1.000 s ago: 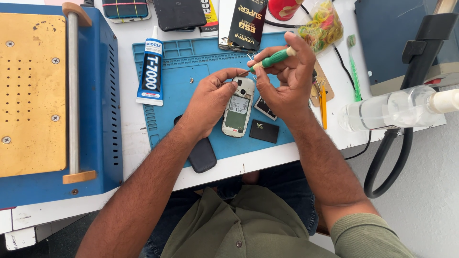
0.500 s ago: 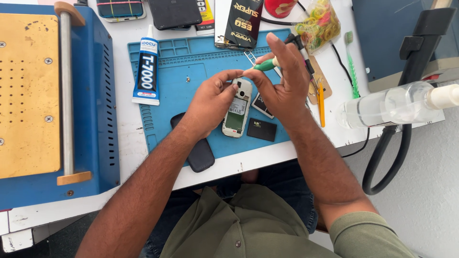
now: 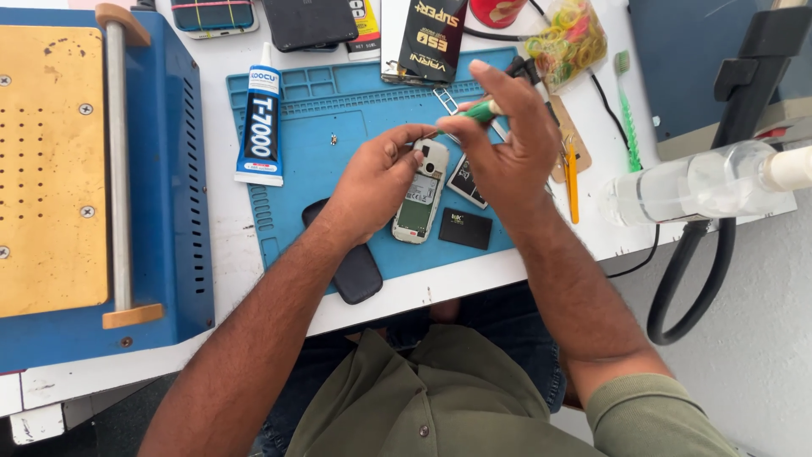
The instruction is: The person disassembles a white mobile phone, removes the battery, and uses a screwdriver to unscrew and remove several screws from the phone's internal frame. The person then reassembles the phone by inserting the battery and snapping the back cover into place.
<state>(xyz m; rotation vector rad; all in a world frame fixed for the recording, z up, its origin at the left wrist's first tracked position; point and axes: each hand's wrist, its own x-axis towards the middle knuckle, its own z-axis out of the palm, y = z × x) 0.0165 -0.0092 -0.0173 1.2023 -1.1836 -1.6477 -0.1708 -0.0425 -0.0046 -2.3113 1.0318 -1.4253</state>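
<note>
Right grip point(image 3: 506, 140) — screwdriver point(image 3: 480, 111) over phone point(image 3: 420, 192)

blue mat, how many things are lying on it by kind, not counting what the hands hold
glue tube: 1, lying over the left edge of the blue mat
dark back cover: 1, hanging over the front edge
flat black battery: 1
small card-like part: 1
Total: 4

Screwdriver point(image 3: 480, 111) tip hidden behind fingers point(image 3: 461, 140); small speck point(image 3: 333, 140) left of fingers too small, perhaps screw; red object point(image 3: 495, 12) above fingers cut off.
</note>
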